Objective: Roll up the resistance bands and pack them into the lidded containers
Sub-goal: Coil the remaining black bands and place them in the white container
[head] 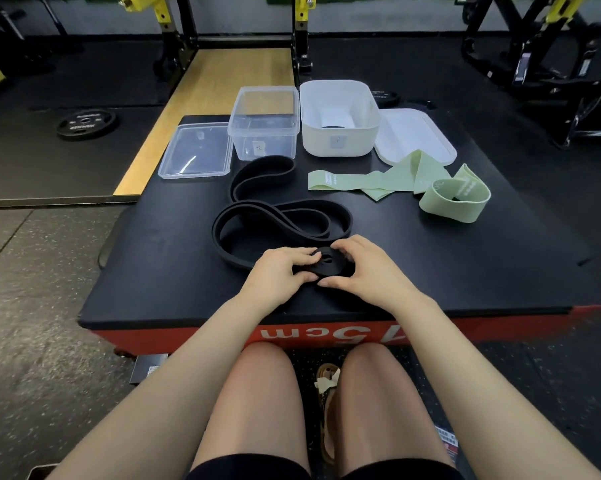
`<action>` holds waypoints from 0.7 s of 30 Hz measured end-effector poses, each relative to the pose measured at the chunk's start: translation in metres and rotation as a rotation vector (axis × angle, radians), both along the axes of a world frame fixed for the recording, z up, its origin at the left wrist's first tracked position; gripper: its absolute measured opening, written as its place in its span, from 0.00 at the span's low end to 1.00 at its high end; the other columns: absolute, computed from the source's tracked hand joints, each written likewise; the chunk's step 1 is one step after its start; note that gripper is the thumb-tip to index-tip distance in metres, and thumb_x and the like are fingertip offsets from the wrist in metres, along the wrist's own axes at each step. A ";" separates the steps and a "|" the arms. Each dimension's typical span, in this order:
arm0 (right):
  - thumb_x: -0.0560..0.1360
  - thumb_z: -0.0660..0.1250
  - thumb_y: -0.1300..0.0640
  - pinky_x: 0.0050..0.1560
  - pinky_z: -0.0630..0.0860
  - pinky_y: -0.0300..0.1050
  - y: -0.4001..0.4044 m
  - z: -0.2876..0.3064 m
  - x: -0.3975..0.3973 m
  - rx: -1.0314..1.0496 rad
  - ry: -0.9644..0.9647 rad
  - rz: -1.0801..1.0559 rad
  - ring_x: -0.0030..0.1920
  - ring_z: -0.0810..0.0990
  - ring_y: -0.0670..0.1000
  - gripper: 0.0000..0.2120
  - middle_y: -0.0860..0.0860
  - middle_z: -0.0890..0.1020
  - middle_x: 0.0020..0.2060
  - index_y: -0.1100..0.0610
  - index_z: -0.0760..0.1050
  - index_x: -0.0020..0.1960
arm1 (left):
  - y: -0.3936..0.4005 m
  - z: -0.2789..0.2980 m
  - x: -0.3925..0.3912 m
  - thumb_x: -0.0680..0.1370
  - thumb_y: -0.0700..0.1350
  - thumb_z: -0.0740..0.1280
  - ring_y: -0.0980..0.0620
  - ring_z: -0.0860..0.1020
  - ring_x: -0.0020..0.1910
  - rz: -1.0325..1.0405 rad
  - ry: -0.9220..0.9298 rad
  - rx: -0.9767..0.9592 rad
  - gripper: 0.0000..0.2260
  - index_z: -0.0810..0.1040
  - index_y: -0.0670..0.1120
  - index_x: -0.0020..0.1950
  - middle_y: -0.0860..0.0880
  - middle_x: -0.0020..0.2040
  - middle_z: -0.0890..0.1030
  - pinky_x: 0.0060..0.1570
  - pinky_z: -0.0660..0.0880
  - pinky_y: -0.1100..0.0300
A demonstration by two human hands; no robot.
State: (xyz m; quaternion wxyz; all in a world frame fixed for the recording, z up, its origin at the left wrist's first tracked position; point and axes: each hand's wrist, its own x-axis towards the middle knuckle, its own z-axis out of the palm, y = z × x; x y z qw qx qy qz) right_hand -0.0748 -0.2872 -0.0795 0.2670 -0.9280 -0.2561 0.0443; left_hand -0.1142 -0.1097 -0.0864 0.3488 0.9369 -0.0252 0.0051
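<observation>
A long black resistance band [281, 216] lies in loose loops on the black box top [465, 258]. Its near end is wound into a small roll [330, 263]. My left hand [281, 271] and my right hand [364, 268] grip that roll from either side, fingers curled round it. A pale green fabric band [413, 181] lies unrolled at the right, one end looped. Behind stand a clear container [264, 123] and a white container [340, 119], both uncovered. The clear lid [196, 150] lies at the left, the white lid [415, 133] at the right. Something dark shows low inside the white container.
The box has a red front face [326, 332] at my knees. A wooden platform [219, 84] and a rack stand behind it. A weight plate [86, 123] lies on the floor at the left, and gym machines stand at the back right.
</observation>
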 end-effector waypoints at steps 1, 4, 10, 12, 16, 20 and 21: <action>0.68 0.73 0.42 0.61 0.66 0.39 0.000 0.001 0.001 -0.011 0.004 0.007 0.59 0.72 0.47 0.33 0.46 0.73 0.58 0.54 0.69 0.68 | -0.001 0.001 0.000 0.73 0.43 0.72 0.57 0.71 0.66 0.021 0.013 -0.016 0.19 0.77 0.51 0.63 0.55 0.65 0.76 0.67 0.63 0.67; 0.70 0.72 0.44 0.59 0.66 0.38 0.001 0.006 0.005 -0.055 0.037 0.043 0.60 0.71 0.47 0.31 0.47 0.72 0.60 0.54 0.68 0.69 | -0.005 0.003 -0.001 0.72 0.43 0.73 0.56 0.74 0.62 0.073 0.041 -0.059 0.19 0.78 0.50 0.62 0.54 0.64 0.77 0.65 0.65 0.66; 0.68 0.74 0.45 0.59 0.69 0.42 0.005 0.013 0.018 -0.121 0.083 0.099 0.59 0.71 0.48 0.33 0.48 0.72 0.57 0.55 0.68 0.68 | -0.019 0.002 -0.005 0.71 0.43 0.74 0.57 0.78 0.56 0.213 0.024 -0.132 0.19 0.79 0.50 0.61 0.55 0.61 0.79 0.63 0.70 0.61; 0.67 0.75 0.46 0.59 0.69 0.42 0.005 0.015 0.022 -0.137 0.089 0.129 0.58 0.71 0.49 0.32 0.48 0.72 0.56 0.56 0.70 0.66 | -0.021 0.002 -0.007 0.71 0.44 0.74 0.57 0.78 0.53 0.233 0.026 -0.119 0.19 0.78 0.51 0.62 0.54 0.59 0.80 0.59 0.72 0.61; 0.67 0.75 0.49 0.57 0.67 0.38 0.002 0.018 0.026 -0.116 0.111 0.173 0.58 0.71 0.48 0.30 0.48 0.72 0.57 0.54 0.70 0.66 | -0.007 0.009 -0.004 0.71 0.42 0.74 0.60 0.77 0.48 0.116 0.086 -0.112 0.19 0.76 0.53 0.59 0.55 0.56 0.80 0.54 0.72 0.65; 0.68 0.76 0.53 0.56 0.63 0.33 0.004 0.023 0.030 -0.119 0.142 0.241 0.58 0.71 0.47 0.30 0.48 0.73 0.58 0.54 0.70 0.66 | 0.006 0.018 0.005 0.69 0.47 0.75 0.60 0.73 0.49 0.027 0.105 0.106 0.23 0.74 0.53 0.62 0.56 0.57 0.79 0.60 0.69 0.60; 0.68 0.76 0.54 0.56 0.62 0.33 0.004 0.024 0.032 -0.129 0.150 0.257 0.59 0.71 0.47 0.30 0.48 0.74 0.59 0.54 0.70 0.67 | 0.007 0.019 0.007 0.69 0.48 0.75 0.59 0.74 0.51 0.011 0.119 0.114 0.25 0.73 0.53 0.64 0.55 0.57 0.78 0.60 0.69 0.59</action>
